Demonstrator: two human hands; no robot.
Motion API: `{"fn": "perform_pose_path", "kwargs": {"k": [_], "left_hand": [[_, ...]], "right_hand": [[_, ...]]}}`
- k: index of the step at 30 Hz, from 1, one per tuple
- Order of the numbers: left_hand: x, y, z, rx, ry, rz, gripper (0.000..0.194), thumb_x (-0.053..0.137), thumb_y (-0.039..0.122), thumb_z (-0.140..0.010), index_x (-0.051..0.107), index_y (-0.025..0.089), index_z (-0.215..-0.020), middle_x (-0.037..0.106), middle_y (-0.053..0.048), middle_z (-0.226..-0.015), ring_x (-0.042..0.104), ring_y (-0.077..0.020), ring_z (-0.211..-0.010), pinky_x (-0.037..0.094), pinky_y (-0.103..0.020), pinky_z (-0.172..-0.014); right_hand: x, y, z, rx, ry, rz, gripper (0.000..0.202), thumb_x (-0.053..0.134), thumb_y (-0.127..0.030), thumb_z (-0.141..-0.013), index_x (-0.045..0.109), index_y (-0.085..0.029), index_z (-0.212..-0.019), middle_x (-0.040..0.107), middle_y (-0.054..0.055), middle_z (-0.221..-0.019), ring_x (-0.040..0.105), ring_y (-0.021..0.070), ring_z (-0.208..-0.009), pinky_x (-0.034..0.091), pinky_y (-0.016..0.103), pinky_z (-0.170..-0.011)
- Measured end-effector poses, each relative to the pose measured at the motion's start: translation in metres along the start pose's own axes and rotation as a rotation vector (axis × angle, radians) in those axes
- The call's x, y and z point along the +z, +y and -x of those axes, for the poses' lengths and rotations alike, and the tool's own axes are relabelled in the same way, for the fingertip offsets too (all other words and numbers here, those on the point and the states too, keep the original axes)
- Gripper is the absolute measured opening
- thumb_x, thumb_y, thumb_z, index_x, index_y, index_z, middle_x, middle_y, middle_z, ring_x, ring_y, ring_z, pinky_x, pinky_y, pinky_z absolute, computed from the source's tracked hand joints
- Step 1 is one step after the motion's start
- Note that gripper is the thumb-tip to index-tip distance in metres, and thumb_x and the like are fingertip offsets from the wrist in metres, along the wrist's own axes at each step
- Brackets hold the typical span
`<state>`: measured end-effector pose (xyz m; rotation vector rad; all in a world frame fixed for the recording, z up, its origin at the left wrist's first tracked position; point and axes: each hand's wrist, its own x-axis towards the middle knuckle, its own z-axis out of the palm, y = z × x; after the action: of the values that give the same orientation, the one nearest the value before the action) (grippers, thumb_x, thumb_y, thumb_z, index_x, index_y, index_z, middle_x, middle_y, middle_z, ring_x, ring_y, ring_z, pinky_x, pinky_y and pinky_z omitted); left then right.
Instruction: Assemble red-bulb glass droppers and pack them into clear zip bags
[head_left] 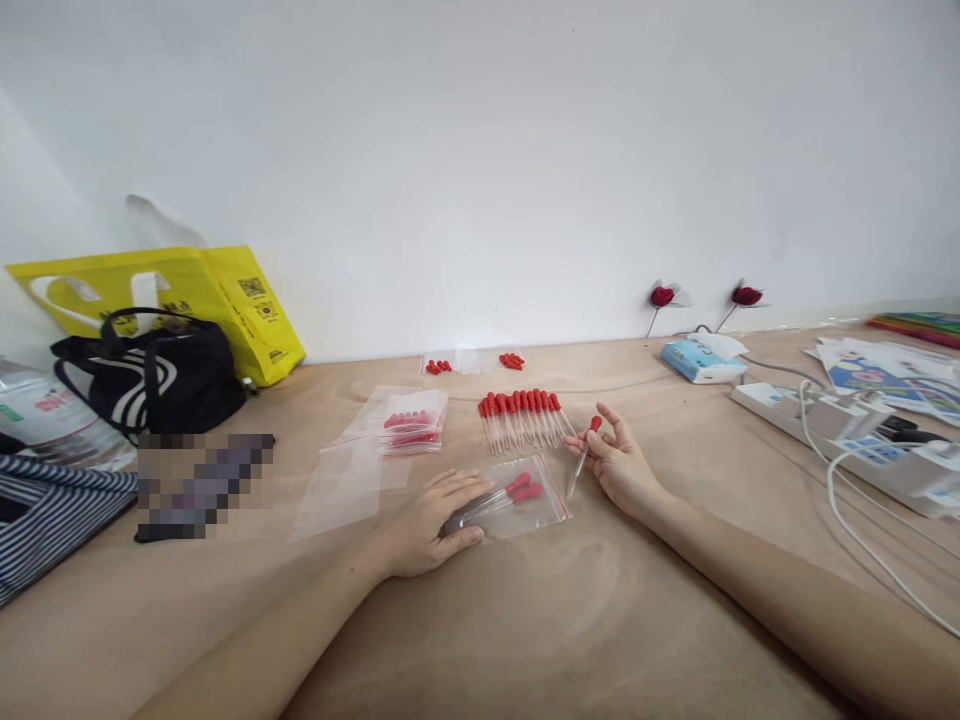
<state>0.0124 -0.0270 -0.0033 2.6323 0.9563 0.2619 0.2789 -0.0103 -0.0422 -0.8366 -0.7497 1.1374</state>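
My left hand [439, 520] lies on the left end of a clear zip bag [551, 505], its fingers stretched over the plastic and its thumb apart. Inside that bag lie glass droppers with red bulbs [525, 491]; their lower ends are partly under my fingers. To the right of the bag, my right hand [619, 460] pinches a single dropper [582, 462] near its red bulb, glass tip pointing down toward the bag's open-looking right edge. Just behind the bag, a row of several loose droppers [521, 405] lies side by side, bulbs toward the wall.
Filled bags [412, 430] are stacked left of the row, beside flat bags [341, 490]. Small red bulbs [511, 361] lie near the wall. At right are a tissue pack [701, 362] and a power strip [862, 445] with cables; at left, a black bag [187, 375] and a yellow bag [274, 320].
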Motion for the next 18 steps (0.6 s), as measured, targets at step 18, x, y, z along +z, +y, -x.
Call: {"fn": "perform_pose_path", "kwargs": {"k": [18], "left_hand": [[-0.002,0.003,0.0,-0.006,0.01,0.035,0.048,0.044,0.04,-0.083,0.038,0.022,-0.127,0.044,-0.007,-0.129,0.035,-0.023,-0.121,0.026,-0.043,-0.102]], "right_hand": [[-0.013,-0.003,0.001,-0.09,-0.327,0.677,0.038,0.065,-0.047,-0.061,0.046,-0.019,-0.078,0.05,-0.005,-0.057,0.043,0.0082,-0.049,0.034,0.022,-0.05]]}}
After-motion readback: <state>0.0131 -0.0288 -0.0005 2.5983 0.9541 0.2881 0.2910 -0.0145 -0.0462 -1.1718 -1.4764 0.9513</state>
